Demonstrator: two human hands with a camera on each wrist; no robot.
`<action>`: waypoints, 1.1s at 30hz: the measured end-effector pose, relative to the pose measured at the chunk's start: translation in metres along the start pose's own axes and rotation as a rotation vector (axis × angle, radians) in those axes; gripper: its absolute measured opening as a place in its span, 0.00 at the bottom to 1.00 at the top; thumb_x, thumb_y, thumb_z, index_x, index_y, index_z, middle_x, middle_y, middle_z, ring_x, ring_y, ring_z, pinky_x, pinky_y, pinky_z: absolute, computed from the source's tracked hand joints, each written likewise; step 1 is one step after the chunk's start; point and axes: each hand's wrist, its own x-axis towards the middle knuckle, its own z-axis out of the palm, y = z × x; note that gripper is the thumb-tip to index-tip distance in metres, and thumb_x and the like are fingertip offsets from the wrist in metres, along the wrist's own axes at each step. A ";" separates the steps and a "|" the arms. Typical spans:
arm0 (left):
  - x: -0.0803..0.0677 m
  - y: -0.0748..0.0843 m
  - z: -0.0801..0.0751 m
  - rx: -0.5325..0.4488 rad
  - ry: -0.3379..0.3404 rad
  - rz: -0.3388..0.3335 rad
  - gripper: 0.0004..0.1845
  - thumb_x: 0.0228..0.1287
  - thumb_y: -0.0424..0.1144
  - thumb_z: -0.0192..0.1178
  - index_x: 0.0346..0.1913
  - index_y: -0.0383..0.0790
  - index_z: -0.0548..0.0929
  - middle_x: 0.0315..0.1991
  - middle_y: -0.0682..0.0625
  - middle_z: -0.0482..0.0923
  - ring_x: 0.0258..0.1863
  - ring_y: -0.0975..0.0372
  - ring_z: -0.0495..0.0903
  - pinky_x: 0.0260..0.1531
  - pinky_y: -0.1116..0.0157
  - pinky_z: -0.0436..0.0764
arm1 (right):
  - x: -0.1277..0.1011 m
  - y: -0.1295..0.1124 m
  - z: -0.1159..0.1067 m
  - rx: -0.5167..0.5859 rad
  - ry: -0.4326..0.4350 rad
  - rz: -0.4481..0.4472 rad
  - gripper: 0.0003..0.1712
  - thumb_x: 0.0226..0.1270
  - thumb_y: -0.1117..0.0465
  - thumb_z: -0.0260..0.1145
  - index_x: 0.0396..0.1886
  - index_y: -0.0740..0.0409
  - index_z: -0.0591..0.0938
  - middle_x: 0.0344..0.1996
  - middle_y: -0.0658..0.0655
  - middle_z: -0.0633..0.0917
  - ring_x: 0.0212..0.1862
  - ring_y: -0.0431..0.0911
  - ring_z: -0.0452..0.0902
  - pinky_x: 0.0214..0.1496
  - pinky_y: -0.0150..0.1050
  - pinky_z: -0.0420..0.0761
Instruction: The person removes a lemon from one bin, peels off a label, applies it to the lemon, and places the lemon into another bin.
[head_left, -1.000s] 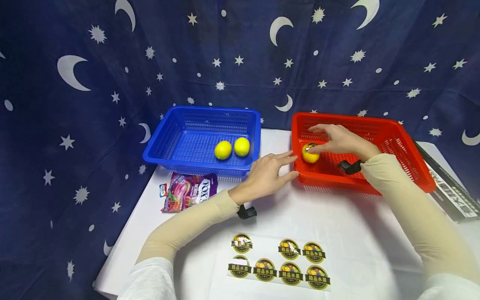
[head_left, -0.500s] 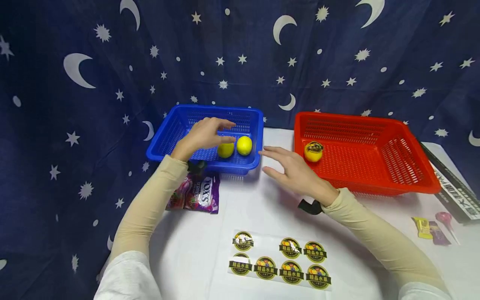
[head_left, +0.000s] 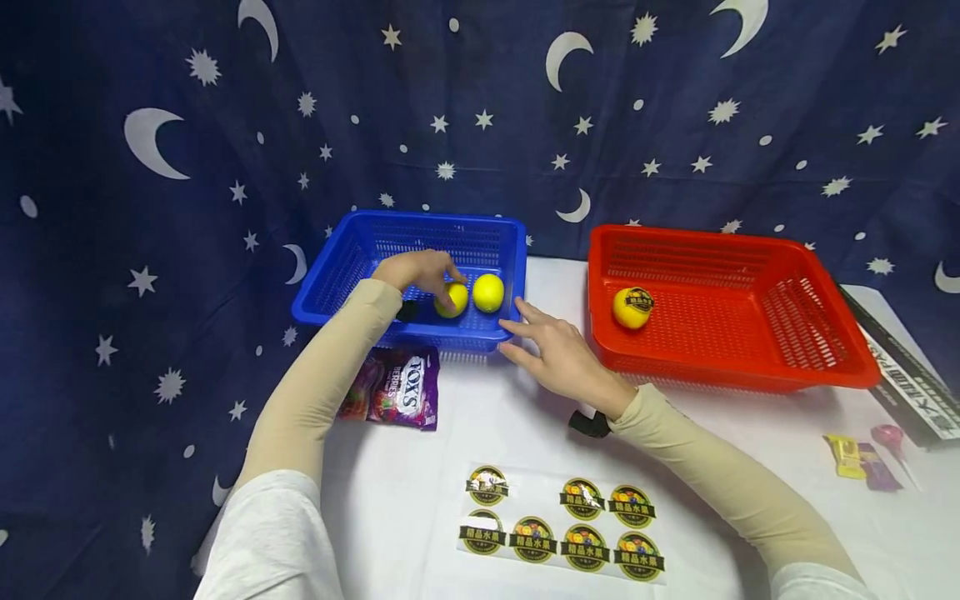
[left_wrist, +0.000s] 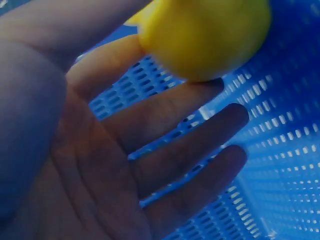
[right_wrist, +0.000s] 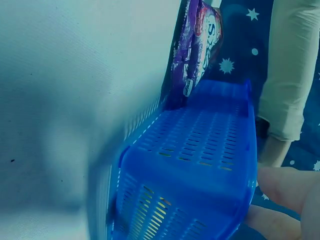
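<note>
Near: sticker sheet (head_left: 558, 525) on the desk (head_left: 712, 467). Right hand (head_left: 558, 354), fingers relaxed, braces the blue basket (head_left: 360, 250) at its front rim. Left hand (head_left: 420, 271) pinches the left lemon (head_left: 452, 300). We judge: wrap fingers fuller, lift straight, clear the neighbouring lemon (head_left: 488, 292).

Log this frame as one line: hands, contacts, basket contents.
left hand: fingers on lemon in blue basket | right hand: open, at blue basket's front corner | red basket: one stickered lemon
</note>
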 end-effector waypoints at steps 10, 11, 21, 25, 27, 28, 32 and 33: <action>0.002 -0.001 0.006 0.029 0.106 0.013 0.40 0.51 0.51 0.80 0.69 0.51 0.79 0.73 0.44 0.74 0.73 0.48 0.70 0.74 0.48 0.70 | -0.001 0.002 0.001 0.022 -0.016 -0.003 0.29 0.73 0.46 0.66 0.67 0.55 0.81 0.75 0.67 0.68 0.75 0.61 0.68 0.74 0.59 0.71; -0.002 -0.001 0.005 0.021 0.124 0.019 0.40 0.51 0.51 0.80 0.69 0.50 0.79 0.72 0.45 0.75 0.72 0.48 0.71 0.73 0.48 0.70 | -0.002 0.003 0.001 0.027 -0.013 -0.004 0.28 0.73 0.46 0.66 0.67 0.55 0.81 0.75 0.67 0.69 0.75 0.61 0.69 0.74 0.59 0.71; -0.066 0.026 0.000 -0.077 0.407 0.254 0.40 0.50 0.59 0.79 0.67 0.51 0.81 0.52 0.50 0.89 0.40 0.57 0.83 0.43 0.60 0.83 | -0.034 0.015 -0.008 0.101 0.052 0.002 0.30 0.71 0.50 0.69 0.69 0.54 0.79 0.71 0.61 0.77 0.70 0.58 0.76 0.70 0.58 0.76; -0.096 0.051 0.044 -0.068 0.548 0.440 0.40 0.47 0.62 0.79 0.64 0.51 0.84 0.41 0.52 0.92 0.32 0.63 0.84 0.32 0.68 0.79 | -0.062 0.018 -0.011 0.188 0.035 0.036 0.31 0.70 0.53 0.71 0.70 0.55 0.78 0.68 0.61 0.80 0.61 0.58 0.84 0.62 0.54 0.83; -0.106 0.066 0.074 -0.052 0.608 0.522 0.40 0.46 0.63 0.79 0.63 0.51 0.85 0.34 0.54 0.91 0.28 0.65 0.84 0.28 0.71 0.76 | -0.075 0.019 -0.012 0.242 0.012 0.062 0.32 0.70 0.54 0.71 0.71 0.56 0.77 0.68 0.61 0.80 0.57 0.59 0.86 0.59 0.53 0.84; -0.109 0.073 0.089 -0.051 0.632 0.552 0.40 0.46 0.63 0.79 0.63 0.51 0.85 0.32 0.54 0.91 0.27 0.66 0.84 0.26 0.72 0.75 | -0.081 0.020 -0.012 0.269 0.002 0.074 0.33 0.70 0.55 0.71 0.72 0.57 0.76 0.67 0.62 0.80 0.56 0.59 0.87 0.58 0.53 0.85; -0.105 0.097 0.141 -0.078 0.640 0.593 0.40 0.48 0.65 0.77 0.64 0.50 0.84 0.23 0.54 0.88 0.23 0.70 0.81 0.20 0.75 0.69 | -0.100 0.024 -0.011 0.356 -0.028 0.080 0.34 0.70 0.57 0.71 0.72 0.61 0.74 0.67 0.65 0.80 0.60 0.60 0.84 0.57 0.50 0.85; -0.102 0.101 0.150 -0.090 0.629 0.585 0.40 0.49 0.64 0.76 0.65 0.50 0.83 0.24 0.54 0.88 0.23 0.71 0.82 0.21 0.76 0.69 | -0.103 0.026 -0.009 0.373 -0.035 0.076 0.34 0.70 0.58 0.71 0.73 0.62 0.73 0.67 0.65 0.80 0.60 0.60 0.84 0.57 0.49 0.85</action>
